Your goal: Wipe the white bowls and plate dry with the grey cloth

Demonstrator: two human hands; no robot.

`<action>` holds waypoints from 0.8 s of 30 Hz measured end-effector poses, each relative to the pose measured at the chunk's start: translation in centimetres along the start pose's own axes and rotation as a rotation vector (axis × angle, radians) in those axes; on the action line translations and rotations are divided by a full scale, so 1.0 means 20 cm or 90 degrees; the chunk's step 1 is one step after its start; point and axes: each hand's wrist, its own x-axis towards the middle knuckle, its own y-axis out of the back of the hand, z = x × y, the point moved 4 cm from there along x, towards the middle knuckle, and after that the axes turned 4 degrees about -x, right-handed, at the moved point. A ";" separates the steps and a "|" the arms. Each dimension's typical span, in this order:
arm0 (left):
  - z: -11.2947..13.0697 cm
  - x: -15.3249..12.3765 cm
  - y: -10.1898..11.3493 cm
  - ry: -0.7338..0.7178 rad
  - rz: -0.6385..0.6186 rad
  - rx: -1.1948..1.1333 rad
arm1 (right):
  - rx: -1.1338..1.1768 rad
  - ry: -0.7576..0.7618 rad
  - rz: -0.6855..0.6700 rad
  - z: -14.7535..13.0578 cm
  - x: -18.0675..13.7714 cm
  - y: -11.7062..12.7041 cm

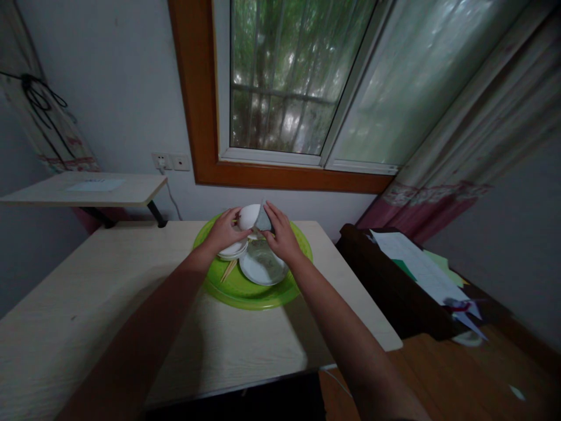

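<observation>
A white bowl (249,217) is tilted above a round green basin (254,302), gripped at its left side by my left hand (227,230). My right hand (282,233) is closed around a grey-green cloth or sponge (263,220), which touches or nearly touches the bowl's right side. Below the hands, a white plate (263,269) lies in the basin. Several small stacked white dishes (234,251) sit at the left, partly hidden by my left hand. A few wooden chopsticks (228,271) rest beside the plate.
The basin stands on a pale wooden table (245,339) against the wall. A raised shelf (87,187) is at the left with a paper on it. Right of the table, a dark cabinet (372,286) carries papers (409,263). A window (302,76) is behind.
</observation>
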 end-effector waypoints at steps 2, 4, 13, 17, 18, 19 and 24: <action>-0.02 0.00 0.00 0.014 0.009 0.002 | -0.025 0.012 -0.024 -0.03 0.00 -0.01; -0.05 0.00 0.00 0.023 0.016 0.004 | -0.050 0.032 -0.049 -0.08 0.01 -0.01; -0.06 0.01 0.02 0.054 0.046 -0.020 | -0.008 -0.010 -0.011 -0.10 0.02 -0.02; -0.07 0.02 0.04 0.079 0.094 -0.059 | 0.091 -0.157 0.073 0.03 0.00 -0.04; -0.07 0.02 0.05 0.082 0.099 -0.067 | 0.110 -0.179 0.081 0.05 0.00 -0.04; -0.07 0.02 0.06 0.081 0.100 -0.075 | 0.122 -0.193 0.084 0.07 -0.01 -0.05; -0.05 0.01 0.05 0.072 0.081 -0.085 | 0.104 -0.180 0.088 0.04 0.00 -0.05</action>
